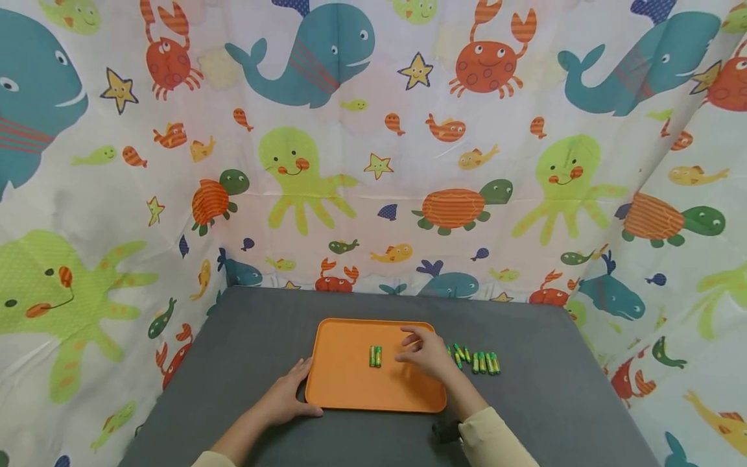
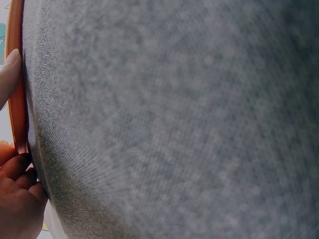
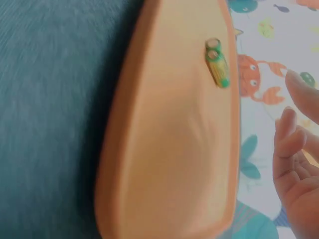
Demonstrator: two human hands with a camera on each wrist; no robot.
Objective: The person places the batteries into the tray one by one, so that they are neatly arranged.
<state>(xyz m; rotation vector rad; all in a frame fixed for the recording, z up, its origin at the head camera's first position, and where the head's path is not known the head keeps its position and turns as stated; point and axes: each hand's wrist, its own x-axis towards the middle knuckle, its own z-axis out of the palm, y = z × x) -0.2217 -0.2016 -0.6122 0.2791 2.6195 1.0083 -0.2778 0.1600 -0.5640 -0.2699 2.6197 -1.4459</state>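
Observation:
Two green-and-yellow batteries (image 1: 375, 356) lie side by side on an orange tray (image 1: 350, 389) in the head view. My left hand (image 1: 286, 395) holds the tray at its near left corner, thumb at the front rim and fingers along the left side. In the left wrist view, curled fingers (image 2: 20, 179) and the thumb touch the tray's edge (image 2: 17, 114). Over the right part of the tray is my right hand (image 1: 426, 353), fingers loosely bent and thumb apart, with nothing between them. The right wrist view shows the same pair of batteries (image 3: 218, 64) beyond that hand.
Several more batteries (image 1: 486, 363) lie on the grey table (image 1: 548, 389) just right of the tray, some in a row, others scattered and partly hidden by my right hand. A curtain (image 1: 373, 143) with sea animals encloses the table's back and sides.

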